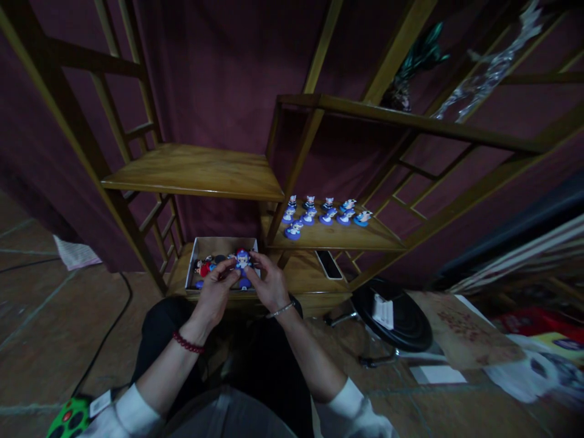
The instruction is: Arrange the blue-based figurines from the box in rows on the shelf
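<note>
Between my two hands, just over a white box, is a small purple-haired figurine. The fingers of my left hand are closed on its left side, and my right hand pinches it from the right. Under my hands the open white box holds more figurines, among them one in red; my hands hide part of what lies inside. Several purple and white figurines stand in rows on purple or blue bases on the wooden shelf to the right.
A phone lies on the lower board right of the box. An upper shelf overhangs the box's far side. A black round stool stands at the right, a cable runs over the floor at the left.
</note>
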`<state>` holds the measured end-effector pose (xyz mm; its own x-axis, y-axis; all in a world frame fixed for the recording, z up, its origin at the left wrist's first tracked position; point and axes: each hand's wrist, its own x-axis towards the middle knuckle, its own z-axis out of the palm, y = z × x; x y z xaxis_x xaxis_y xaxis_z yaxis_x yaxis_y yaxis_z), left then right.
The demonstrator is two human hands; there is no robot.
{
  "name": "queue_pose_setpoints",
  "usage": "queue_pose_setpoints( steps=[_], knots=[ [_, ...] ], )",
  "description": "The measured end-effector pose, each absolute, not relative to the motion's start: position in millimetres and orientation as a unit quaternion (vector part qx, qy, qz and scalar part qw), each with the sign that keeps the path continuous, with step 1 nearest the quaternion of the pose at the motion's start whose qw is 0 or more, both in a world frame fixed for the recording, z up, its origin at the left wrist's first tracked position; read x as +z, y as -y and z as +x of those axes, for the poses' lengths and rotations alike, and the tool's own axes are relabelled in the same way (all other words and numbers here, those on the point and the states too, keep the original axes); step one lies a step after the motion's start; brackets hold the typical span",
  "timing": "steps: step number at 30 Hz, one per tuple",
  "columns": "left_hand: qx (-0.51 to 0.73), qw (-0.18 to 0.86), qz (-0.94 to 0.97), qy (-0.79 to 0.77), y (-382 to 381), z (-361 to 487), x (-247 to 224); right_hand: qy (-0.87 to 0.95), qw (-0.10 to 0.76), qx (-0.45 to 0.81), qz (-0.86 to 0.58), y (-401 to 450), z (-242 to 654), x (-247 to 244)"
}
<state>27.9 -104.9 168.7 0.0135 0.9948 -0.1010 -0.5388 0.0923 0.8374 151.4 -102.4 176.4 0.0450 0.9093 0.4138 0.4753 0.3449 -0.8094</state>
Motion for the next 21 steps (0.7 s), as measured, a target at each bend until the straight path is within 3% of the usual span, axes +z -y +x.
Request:
queue_pose_setpoints(
  steps=[21],
  knots=[
    [0.549,0.604,0.405,-0.412,106.4,43.4,182.3,0.638,0.540,0.252,-0.489,112.7,172.0,174.7]
  ],
)
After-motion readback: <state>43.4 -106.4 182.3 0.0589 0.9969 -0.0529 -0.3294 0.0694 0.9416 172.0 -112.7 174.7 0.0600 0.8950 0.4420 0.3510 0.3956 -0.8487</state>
